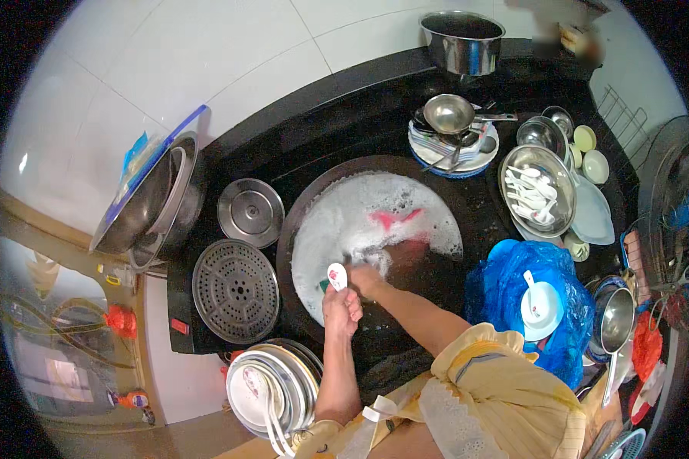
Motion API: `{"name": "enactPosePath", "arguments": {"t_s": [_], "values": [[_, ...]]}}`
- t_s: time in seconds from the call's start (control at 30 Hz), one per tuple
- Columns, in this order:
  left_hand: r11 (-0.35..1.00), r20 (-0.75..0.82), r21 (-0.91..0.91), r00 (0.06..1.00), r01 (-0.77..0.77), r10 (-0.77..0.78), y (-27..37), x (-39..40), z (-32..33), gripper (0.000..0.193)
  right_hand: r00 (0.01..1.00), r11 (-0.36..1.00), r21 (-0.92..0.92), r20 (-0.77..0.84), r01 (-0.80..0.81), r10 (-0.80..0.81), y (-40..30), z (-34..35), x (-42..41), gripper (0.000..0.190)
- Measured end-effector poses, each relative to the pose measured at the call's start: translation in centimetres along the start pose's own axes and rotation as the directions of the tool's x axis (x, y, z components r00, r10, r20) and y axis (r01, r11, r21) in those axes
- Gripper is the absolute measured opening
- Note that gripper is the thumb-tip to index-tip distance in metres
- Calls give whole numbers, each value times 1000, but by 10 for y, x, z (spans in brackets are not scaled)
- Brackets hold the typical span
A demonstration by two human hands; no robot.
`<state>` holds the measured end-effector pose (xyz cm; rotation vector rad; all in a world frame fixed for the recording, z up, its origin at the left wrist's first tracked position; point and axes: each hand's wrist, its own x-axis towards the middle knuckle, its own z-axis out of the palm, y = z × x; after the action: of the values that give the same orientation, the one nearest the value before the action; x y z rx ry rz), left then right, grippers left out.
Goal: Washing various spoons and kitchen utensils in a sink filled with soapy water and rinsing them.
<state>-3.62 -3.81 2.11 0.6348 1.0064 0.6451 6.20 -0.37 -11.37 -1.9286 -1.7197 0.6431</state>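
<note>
My left hand (341,310) is closed around a white soup spoon (337,276) with a red pattern in its bowl, held over the near left edge of a large dark wok (298,224). White suds (344,212) cover much of the water in it, and something pink (387,219) shows among them. My right hand (367,281) is beside the spoon, low over the water; its fingers are partly hidden by suds and the left hand. A bit of green scouring pad (324,284) shows just left of the spoon. I cannot tell what the right hand holds.
Stacked plates (247,396) with spoons stand at the near left, below a perforated steamer plate (235,291) and a metal lid (251,212). At right are a steel bowl (511,163) of white spoons and a blue plastic bag (571,287). A steel pot (465,54) stands at the back.
</note>
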Motion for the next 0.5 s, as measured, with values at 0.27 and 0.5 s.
{"name": "enactPosePath", "arguments": {"t_s": [0.27,0.5], "values": [[993,-10,110,999,42,-41,-18,22,-17,14,875,806,572,-302,-151,378,28,-62,-40,24],[928,6,360,994,97,-106,-36,32,9,8,938,778,532,-261,335,-226,22,-87,-66,19]]}}
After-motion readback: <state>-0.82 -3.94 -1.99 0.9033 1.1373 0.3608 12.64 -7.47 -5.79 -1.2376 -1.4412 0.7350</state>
